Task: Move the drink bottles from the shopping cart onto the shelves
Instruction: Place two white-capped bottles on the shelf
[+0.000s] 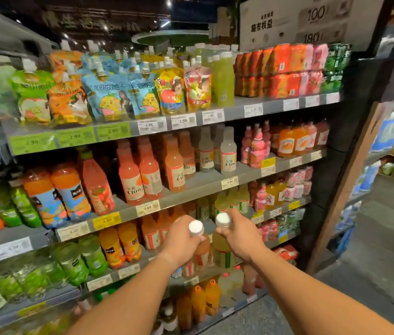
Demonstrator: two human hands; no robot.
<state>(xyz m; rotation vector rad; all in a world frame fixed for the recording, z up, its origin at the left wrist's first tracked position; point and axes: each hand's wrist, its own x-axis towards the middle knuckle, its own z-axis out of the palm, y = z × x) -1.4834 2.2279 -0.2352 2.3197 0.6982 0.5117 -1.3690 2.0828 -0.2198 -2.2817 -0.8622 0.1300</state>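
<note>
Two bare forearms reach forward from the bottom edge, each ending in a closed grip around a bottle neck. The left hand (181, 240) is wrapped tight around the upper part of an orange-pink bottle (200, 250), whose white cap (196, 227) sticks up above the fingers; the body hangs below the grip and shows a white and red label. The right hand (239, 238) is closed the same way on a pale yellow-green bottle (222, 252), its white cap (223, 220) just above the thumb and its body below the palm. The two grips sit side by side, close but apart, with both bottles upright.

Just beyond both grips stand the shelves (191, 187), with yellow and white price tags (107, 220) along the front edges. Directly behind the held bottles are rows of similar orange and pale green bottles. Above the grips, a higher shelf carries pink and clear bottles (228, 151), and the top shelf has spouted drink pouches (108, 97). To the left of the left grip are orange and green bottles. The shopping cart is out of view.
</note>
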